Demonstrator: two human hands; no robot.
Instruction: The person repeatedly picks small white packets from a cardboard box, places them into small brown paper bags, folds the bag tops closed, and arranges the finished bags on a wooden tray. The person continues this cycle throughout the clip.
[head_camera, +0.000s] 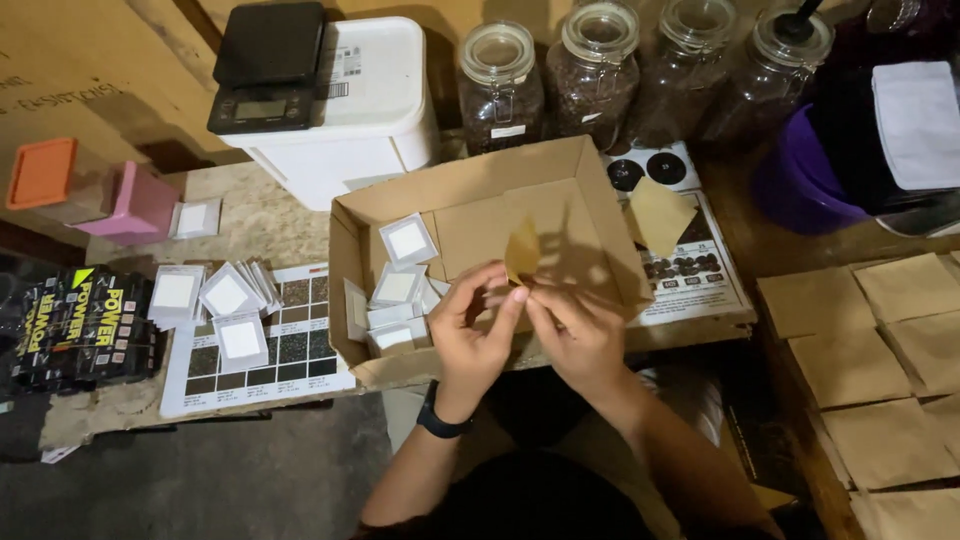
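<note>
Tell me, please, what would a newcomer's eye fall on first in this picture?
Probably the two hands at centre, the left hand and right hand, pinching a small brown paper packet over an open cardboard box of white sachets. Behind stand four glass jars of dark contents, with a black scale on a white tub at upper left.

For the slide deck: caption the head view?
Both hands pinch a small brown paper pouch over an open cardboard box.

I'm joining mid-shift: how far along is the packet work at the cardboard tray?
Done, it seems: several white packets lie in the cardboard tray. In hand: the left hand and right hand pinch one small brown envelope together. Left: white packets on the table and brown envelopes at right.
</note>
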